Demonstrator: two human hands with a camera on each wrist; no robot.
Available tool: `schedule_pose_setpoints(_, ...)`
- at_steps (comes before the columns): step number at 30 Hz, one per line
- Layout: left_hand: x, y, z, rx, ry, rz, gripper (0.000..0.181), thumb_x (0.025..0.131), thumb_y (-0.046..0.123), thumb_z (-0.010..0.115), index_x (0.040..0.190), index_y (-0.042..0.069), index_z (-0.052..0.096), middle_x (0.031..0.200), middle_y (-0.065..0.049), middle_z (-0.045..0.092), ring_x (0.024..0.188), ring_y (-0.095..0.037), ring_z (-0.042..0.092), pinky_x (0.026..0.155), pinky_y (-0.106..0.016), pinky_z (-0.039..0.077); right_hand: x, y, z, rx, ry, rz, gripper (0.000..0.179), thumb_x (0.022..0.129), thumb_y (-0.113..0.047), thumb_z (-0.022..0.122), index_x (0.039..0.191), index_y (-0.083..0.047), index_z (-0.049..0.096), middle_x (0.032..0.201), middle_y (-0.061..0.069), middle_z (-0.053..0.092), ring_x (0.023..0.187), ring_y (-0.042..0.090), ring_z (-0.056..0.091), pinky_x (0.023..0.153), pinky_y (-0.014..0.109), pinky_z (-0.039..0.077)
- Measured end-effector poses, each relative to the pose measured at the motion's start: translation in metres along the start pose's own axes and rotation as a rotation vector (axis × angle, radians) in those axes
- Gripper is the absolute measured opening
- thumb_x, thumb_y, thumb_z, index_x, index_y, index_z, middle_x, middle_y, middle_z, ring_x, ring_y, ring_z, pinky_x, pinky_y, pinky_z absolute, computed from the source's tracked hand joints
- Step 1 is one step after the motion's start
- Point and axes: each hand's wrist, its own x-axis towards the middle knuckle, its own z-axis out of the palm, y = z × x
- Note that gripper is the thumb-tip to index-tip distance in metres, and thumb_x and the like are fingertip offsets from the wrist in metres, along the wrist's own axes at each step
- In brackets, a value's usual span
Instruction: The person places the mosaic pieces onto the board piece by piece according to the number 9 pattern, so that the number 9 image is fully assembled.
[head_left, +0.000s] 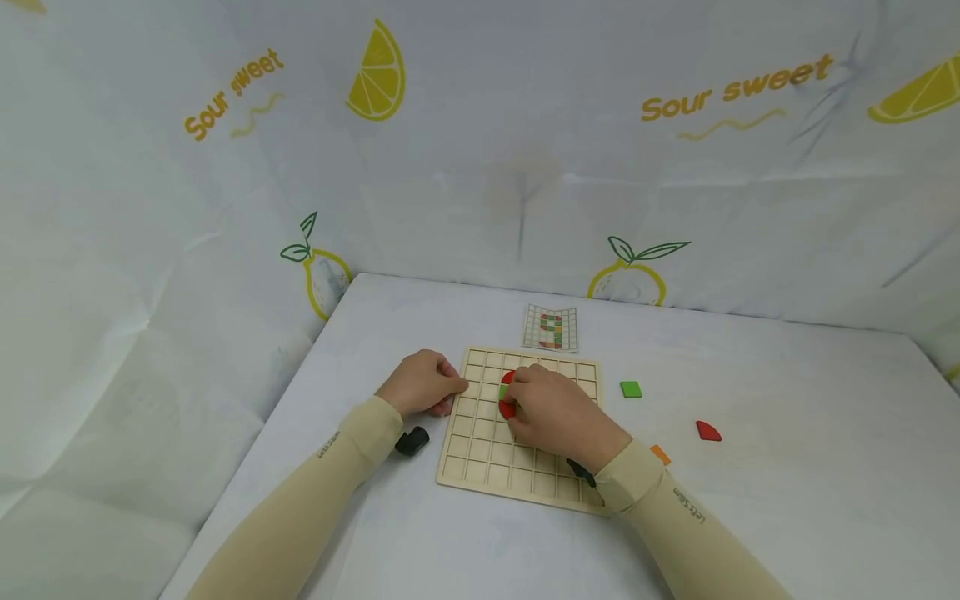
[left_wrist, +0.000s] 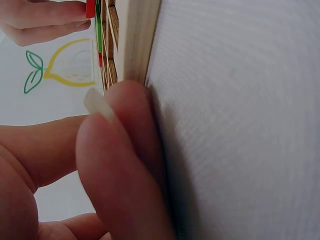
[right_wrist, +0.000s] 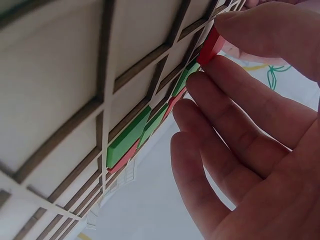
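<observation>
My right hand [head_left: 558, 412] pinches a red piece [right_wrist: 211, 46] between thumb and forefinger, low over the wooden grid board [head_left: 468, 471]. Its other fingers are bent beside the board. Under and beside that hand, a green piece [head_left: 503, 392] and a red quarter-round piece [head_left: 509, 377] lie in the grid. More green pieces [right_wrist: 129, 138] and red pieces [right_wrist: 124, 159] show there in the right wrist view; the hand hides them from the head view. At the board's left edge, my left hand [head_left: 425, 383] holds the rim with thumb and forefinger [left_wrist: 127, 100].
Behind the board lies a pattern card [head_left: 551, 327] printed with a coloured grid figure. On the white table to the right are a green square [head_left: 631, 389], a red quarter-round [head_left: 708, 431] and an orange piece [head_left: 660, 454] beside the right cuff. Printed cloth walls [head_left: 480, 167] stand behind.
</observation>
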Motion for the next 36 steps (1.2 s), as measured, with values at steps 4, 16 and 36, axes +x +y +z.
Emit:
schedule_pose_setpoints(4, 0.000, 0.000, 0.000, 0.002, -0.002, 0.003, 0.022, 0.099, 0.033, 0.080, 0.100, 0.013, 0.071, 0.075, -0.004, 0.074, 0.059, -0.013, 0.069, 0.062, -0.026, 0.056, 0.000, 0.000, 0.001, 0.001, -0.006, 0.003, 0.010, 0.087, -0.011, 0.080, 0.097, -0.012, 0.079, 0.096, -0.002, 0.069, 0.087, 0.016, 0.058, 0.074, 0.032, 0.055)
schedule_pose_setpoints(16, 0.001, 0.002, 0.000, 0.012, -0.014, -0.004, 0.022, 0.100, 0.033, 0.079, 0.100, 0.013, 0.070, 0.073, -0.003, 0.073, 0.059, -0.012, 0.067, 0.062, -0.025, 0.055, -0.001, 0.002, 0.001, -0.033, 0.012, -0.007, 0.007, 0.089, -0.015, 0.081, 0.096, -0.014, 0.080, 0.096, -0.003, 0.069, 0.089, 0.016, 0.060, 0.076, 0.032, 0.056)
schedule_pose_setpoints(36, 0.002, 0.001, 0.000, 0.025, -0.018, -0.011, 0.022, 0.099, 0.032, 0.080, 0.101, 0.012, 0.070, 0.072, -0.003, 0.072, 0.060, -0.012, 0.066, 0.063, -0.026, 0.053, -0.022, 0.029, -0.014, 0.016, -0.025, 0.103, 0.022, 0.094, -0.020, 0.078, 0.114, -0.010, 0.081, 0.110, 0.001, 0.072, 0.105, 0.020, 0.066, 0.089, 0.040, 0.060)
